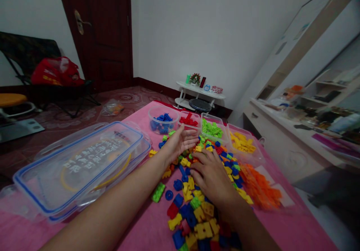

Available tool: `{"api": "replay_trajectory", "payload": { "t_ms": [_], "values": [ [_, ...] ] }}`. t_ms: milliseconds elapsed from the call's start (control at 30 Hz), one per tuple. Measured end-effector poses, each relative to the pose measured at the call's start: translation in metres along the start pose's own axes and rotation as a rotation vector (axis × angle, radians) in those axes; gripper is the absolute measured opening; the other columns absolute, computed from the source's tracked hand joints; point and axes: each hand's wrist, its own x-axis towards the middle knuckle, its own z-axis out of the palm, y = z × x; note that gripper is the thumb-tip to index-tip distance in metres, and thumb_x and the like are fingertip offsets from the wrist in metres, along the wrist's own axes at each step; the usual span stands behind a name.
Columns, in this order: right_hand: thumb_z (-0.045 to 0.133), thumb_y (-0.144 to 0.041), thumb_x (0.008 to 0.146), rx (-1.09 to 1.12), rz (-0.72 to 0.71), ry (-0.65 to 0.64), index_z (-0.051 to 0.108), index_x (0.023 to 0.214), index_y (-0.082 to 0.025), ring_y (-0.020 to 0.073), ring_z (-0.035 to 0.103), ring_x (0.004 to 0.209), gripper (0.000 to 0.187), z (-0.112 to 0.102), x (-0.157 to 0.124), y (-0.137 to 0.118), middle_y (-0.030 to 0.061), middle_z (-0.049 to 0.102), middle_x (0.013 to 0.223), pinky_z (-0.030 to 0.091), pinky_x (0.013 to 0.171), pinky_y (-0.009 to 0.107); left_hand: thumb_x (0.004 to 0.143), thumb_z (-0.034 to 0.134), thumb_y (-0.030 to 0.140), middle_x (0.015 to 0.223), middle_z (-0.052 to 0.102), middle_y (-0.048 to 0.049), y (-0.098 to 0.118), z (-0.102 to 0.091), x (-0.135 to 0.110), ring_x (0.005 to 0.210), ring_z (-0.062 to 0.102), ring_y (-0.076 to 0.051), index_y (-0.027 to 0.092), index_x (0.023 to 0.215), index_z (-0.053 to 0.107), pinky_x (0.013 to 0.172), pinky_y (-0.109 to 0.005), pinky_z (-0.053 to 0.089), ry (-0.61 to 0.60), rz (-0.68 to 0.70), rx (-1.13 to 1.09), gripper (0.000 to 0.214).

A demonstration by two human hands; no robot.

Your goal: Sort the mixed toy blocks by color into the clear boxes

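Observation:
A long pile of mixed plastic building blocks (201,208) in yellow, blue, red, green and orange spreads over the middle of the pink cloth. My left hand (181,141) is held over the far part of the pile, palm turned inward and fingers stretched out, with nothing in it. My right hand (209,172) lies palm down on the pile, its fingers apart and slightly bent among the blocks. Whether its fingertips touch one certain block is hidden. Beyond the hands stand a round tub of blue blocks (162,123) and a clear box of red blocks (189,120).
Further right are boxes of green blocks (212,128) and yellow blocks (242,142), plus orange blocks (260,189). Clear lidded containers with blue rims (84,165) take up the table's left side. A white desk (287,142) stands right; a low shelf (199,90) is behind.

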Motion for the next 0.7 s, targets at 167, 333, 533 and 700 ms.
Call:
{"api": "replay_trajectory", "payload": {
  "t_ms": [167,333,533,700],
  "values": [
    [0.055,-0.019,0.082,0.062,-0.038,0.075,0.068,0.1,-0.022,0.0255,0.039,0.12,0.022,-0.002,-0.004,-0.004,0.006,0.057,0.121,0.024,0.107,0.046,0.086,0.042,0.056,0.106,0.069,-0.0149,0.011,0.011,-0.006,0.099,0.065,-0.023,0.012,0.094,0.067,0.092,-0.035,0.046,0.055,0.173,0.085,0.051],
    [0.06,-0.033,0.081,0.126,-0.319,-0.063,0.064,0.105,-0.019,0.0261,0.044,0.115,0.029,0.007,0.01,-0.052,0.0088,0.06,0.114,0.028,0.103,0.046,0.083,0.047,0.058,0.093,0.071,-0.0132,0.031,0.022,-0.017,0.088,0.068,-0.021,0.011,0.088,0.067,0.086,-0.033,0.05,0.074,0.299,0.1,0.051],
    [0.053,-0.042,0.082,0.01,-0.438,-0.153,0.062,0.111,-0.012,0.0273,0.048,0.11,0.043,0.026,0.037,-0.08,0.0149,0.058,0.12,0.035,0.095,0.045,0.084,0.045,0.058,0.085,0.072,-0.0105,0.052,0.034,-0.031,0.085,0.068,-0.019,0.012,0.086,0.067,0.079,-0.03,0.052,0.102,0.41,0.156,0.051],
    [0.054,-0.028,0.079,-0.104,-0.41,-0.063,0.067,0.093,-0.012,0.0273,0.049,0.106,0.025,0.034,0.045,-0.061,0.0138,0.063,0.106,0.033,0.094,0.046,0.08,0.049,0.057,0.084,0.071,-0.011,0.048,0.03,-0.029,0.081,0.067,-0.019,0.012,0.085,0.066,0.071,-0.028,0.052,0.132,0.417,0.227,0.048]
  ]
}}
